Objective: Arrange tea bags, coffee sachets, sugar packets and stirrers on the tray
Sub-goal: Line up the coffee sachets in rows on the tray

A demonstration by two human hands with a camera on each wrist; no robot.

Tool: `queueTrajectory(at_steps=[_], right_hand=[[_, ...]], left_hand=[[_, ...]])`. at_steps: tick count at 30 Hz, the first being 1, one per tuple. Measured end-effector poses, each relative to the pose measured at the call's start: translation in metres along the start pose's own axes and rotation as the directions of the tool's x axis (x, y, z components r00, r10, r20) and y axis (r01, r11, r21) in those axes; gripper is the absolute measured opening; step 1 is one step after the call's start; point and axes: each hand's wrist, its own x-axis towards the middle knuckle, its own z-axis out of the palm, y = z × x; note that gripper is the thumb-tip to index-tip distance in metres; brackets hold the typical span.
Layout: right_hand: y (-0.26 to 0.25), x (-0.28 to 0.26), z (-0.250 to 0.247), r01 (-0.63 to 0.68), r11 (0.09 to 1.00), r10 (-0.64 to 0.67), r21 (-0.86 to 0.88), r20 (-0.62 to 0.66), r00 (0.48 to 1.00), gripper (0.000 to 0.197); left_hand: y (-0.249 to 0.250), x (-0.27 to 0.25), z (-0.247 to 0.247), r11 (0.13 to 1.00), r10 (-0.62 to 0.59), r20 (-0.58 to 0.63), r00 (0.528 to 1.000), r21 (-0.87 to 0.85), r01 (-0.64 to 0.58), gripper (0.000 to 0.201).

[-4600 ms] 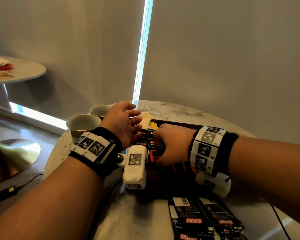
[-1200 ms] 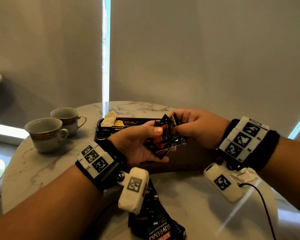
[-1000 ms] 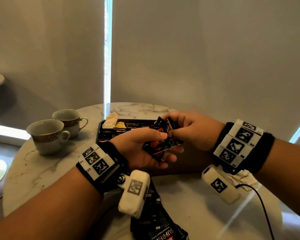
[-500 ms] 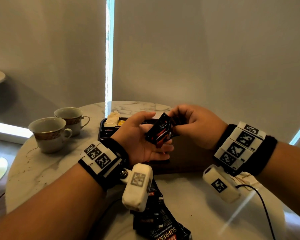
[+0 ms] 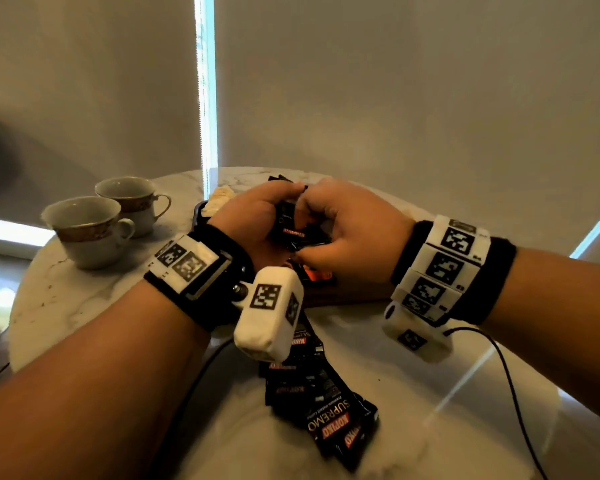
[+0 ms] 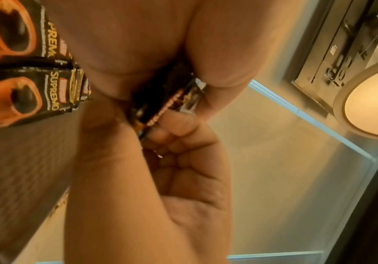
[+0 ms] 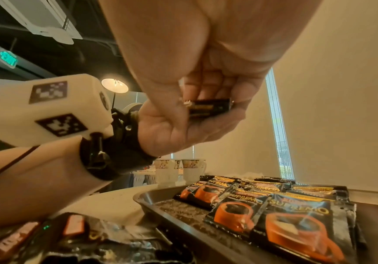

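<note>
Bottom centre of the head view: loose strip of coffee sachets (image 5: pixel 323 407) on the marble table (image 5: pixel 413 393). Mid-frame, my left hand (image 5: pixel 257 220) and right hand (image 5: pixel 350 233) both pinch one held sachet (image 5: pixel 288 220), above the dark tray (image 7: pixel 158 216). More sachets lie flat in the tray. Two teacups (image 5: pixel 90 226) upper left, well apart.

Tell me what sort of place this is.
Probably a hotel lounge or cafe-style room, though that is a guess. A round white marble table holds two gold-banded porcelain teacups, and a dark tray is laid with black Supremo coffee sachets.
</note>
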Motion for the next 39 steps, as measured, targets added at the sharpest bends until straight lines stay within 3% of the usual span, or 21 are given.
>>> queueTrajectory(at_steps=[4, 7, 12, 15, 16, 18, 20, 22, 24, 28, 34, 39], right_hand=[[0.002, 0.006, -0.004, -0.051, 0.999, 0.051, -0.013, -0.003, 0.999, 0.055], [0.002, 0.010, 0.001, -0.042, 0.989, 0.038, 0.141, 0.027, 0.999, 0.050], [0.001, 0.015, 0.004, -0.016, 0.973, 0.034, 0.228, -0.075, 0.997, 0.039], [0.002, 0.013, 0.005, -0.033, 0.985, 0.035, 0.168, -0.007, 0.999, 0.050], [0.003, 0.009, 0.005, -0.041, 0.992, 0.045, 0.119, -0.031, 0.999, 0.058], [-0.001, -0.001, 0.000, -0.075, 0.997, 0.075, 0.015, -0.059, 0.995, 0.067], [-0.010, -0.013, -0.005, -0.135, 0.990, 0.127, 0.038, 0.167, 0.978, 0.060], [-0.020, -0.022, -0.002, -0.075, 0.996, 0.092, -0.055, 0.479, 0.873, 0.056], [-0.028, -0.028, 0.007, 0.030, 0.996, 0.032, -0.088, 0.622, 0.783, 0.070], [-0.036, -0.030, 0.026, 0.081, 0.994, -0.004, -0.079, 0.691, 0.723, 0.077], [-0.031, -0.032, 0.038, 0.124, 0.988, -0.034, -0.095, 0.642, 0.766, 0.067], [-0.027, -0.036, 0.035, 0.103, 0.991, -0.028, -0.081, 0.638, 0.770, 0.064]], left_hand=[[-0.001, -0.003, 0.006, 0.999, -0.010, 0.036, 0.999, 0.040, 0.008, 0.038], [0.004, -0.004, 0.001, 0.996, -0.078, 0.094, 0.993, -0.043, 0.082, 0.067], [0.011, -0.005, -0.011, 0.995, -0.070, 0.127, 0.989, -0.056, 0.078, 0.032], [0.015, -0.006, -0.011, 0.997, -0.072, 0.179, 0.981, -0.001, 0.074, 0.021], [0.017, -0.006, -0.012, 0.997, -0.061, 0.169, 0.984, -0.029, 0.067, 0.020], [0.024, 0.000, -0.023, 0.995, 0.009, 0.040, 0.999, -0.101, -0.005, 0.026], [0.033, 0.004, -0.040, 0.983, 0.107, -0.090, 0.990, -0.138, -0.119, 0.030], [0.039, 0.007, -0.055, 0.972, 0.150, -0.119, 0.982, -0.166, -0.168, 0.025], [0.040, 0.007, -0.061, 0.971, 0.128, -0.126, 0.984, -0.184, -0.150, 0.012], [0.034, 0.007, -0.056, 0.985, 0.068, -0.150, 0.986, -0.147, -0.090, 0.016], [0.030, 0.006, -0.053, 0.982, 0.053, -0.154, 0.987, -0.173, -0.080, 0.006], [0.029, 0.003, -0.049, 0.988, 0.048, -0.014, 0.999, -0.147, -0.049, 0.011]])
